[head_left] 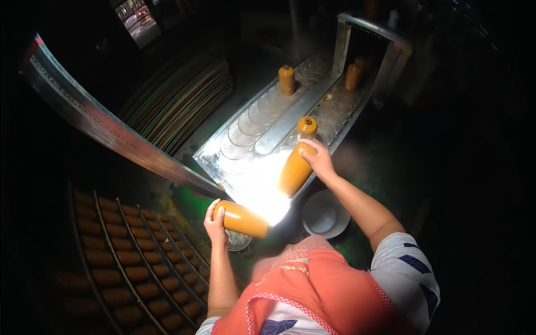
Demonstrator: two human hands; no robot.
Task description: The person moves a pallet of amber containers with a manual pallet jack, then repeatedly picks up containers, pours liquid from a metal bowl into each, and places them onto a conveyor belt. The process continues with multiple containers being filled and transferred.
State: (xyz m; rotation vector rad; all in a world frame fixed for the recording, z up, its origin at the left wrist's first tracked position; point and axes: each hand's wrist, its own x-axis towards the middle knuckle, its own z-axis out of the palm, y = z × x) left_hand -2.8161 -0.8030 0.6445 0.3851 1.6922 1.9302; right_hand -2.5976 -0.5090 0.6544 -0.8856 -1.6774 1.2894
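Note:
My left hand (214,222) is closed around an orange-brown bottle (245,219), which lies nearly level in the air just off the near end of the metal conveyor (273,137). My right hand (317,158) grips a second orange-brown bottle (296,170), tilted over the conveyor's near right side. Just beyond that hand, another filled bottle (307,127) stands on the right lane with its narrow neck up. Strong glare washes out the conveyor's near end and the edges of both held bottles. My left fingertips wrap the bottle's base end.
One bottle (286,80) stands on the left lane; others (353,75) stand near a metal frame (371,30) at the far end. Racked rows of similar bottles (134,257) fill the lower left. A long curved metal rail (111,128) crosses the left. A round basin (325,214) sits below right.

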